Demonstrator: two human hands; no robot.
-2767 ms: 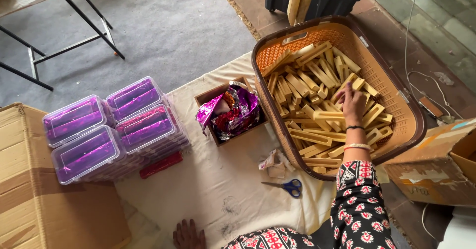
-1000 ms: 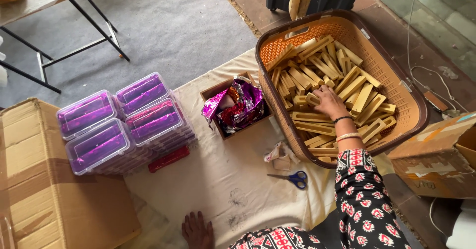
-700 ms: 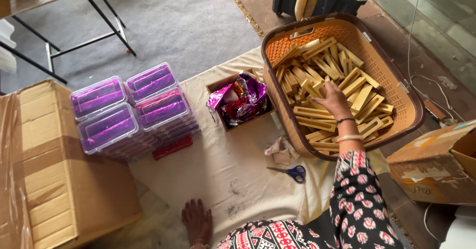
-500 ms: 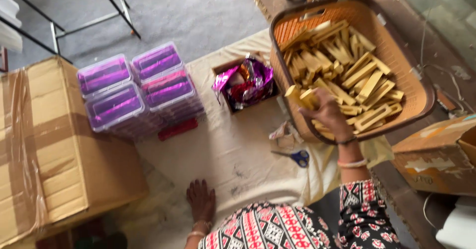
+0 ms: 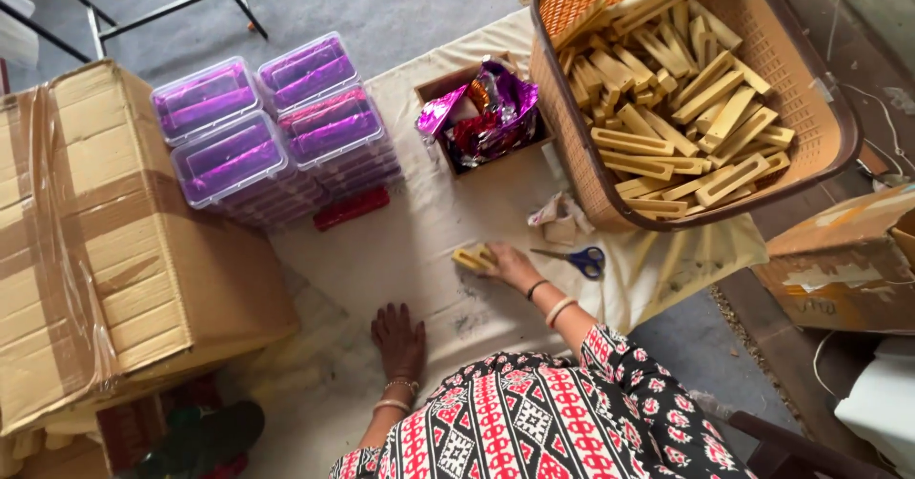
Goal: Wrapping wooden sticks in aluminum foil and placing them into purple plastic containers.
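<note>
On the floor sheet (image 5: 400,250), the right hand (image 5: 510,264) closes its grip on a pale wooden block (image 5: 474,259), seemingly light and stiff, best held across its narrow sides. The left hand (image 5: 398,339) lies flat and empty on the sheet, near the basket (image 5: 562,117) of similar blocks.

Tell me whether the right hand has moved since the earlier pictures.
Yes. The right hand was inside the orange basket among the yellow pieces; now it is outside, on the cream cloth beside the blue-handled scissors, with one yellow piece in its grip.

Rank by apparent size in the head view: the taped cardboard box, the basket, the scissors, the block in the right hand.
1. Taped cardboard box, though the basket looks close to it.
2. Basket.
3. Scissors.
4. Block in the right hand, similar to the scissors.
</note>
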